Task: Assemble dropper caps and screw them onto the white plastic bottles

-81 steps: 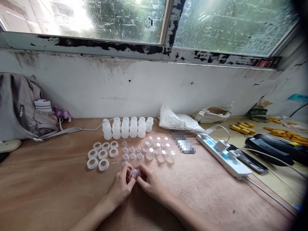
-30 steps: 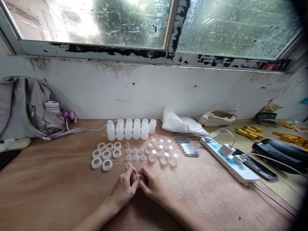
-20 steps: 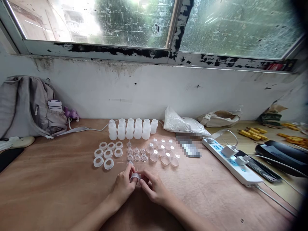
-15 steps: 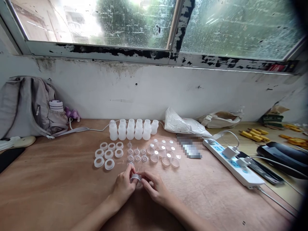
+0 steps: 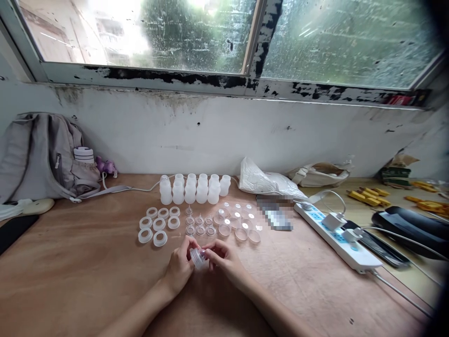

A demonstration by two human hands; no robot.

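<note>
My left hand [image 5: 180, 267] is closed around a translucent screw collar [image 5: 197, 259], which is tilted with its ribbed side towards me. At its right side, the fingers of my right hand [image 5: 224, 262] pinch a small clear part that looks like a silicone nipple; fingertips partly hide it. Just beyond my hands lie several clear nipples [image 5: 200, 230] in rows. To their left are several matching collars [image 5: 160, 238], and on the right several clear domed caps [image 5: 241, 234]. Frosted small bottles [image 5: 190, 193] stand in rows behind, one topped with a cap.
A white power strip [image 5: 336, 236] with plugged-in chargers and cables lies to the right. Near it are a blurred-out flat object [image 5: 277, 215] and a white plastic bag [image 5: 266, 181]. A grey backpack [image 5: 42, 154] rests at the far left against the wall.
The collar has been raised slightly and tipped over from lying nearly flat, its side now facing me. My right fingertips have shifted up and in to pinch at its right side.
</note>
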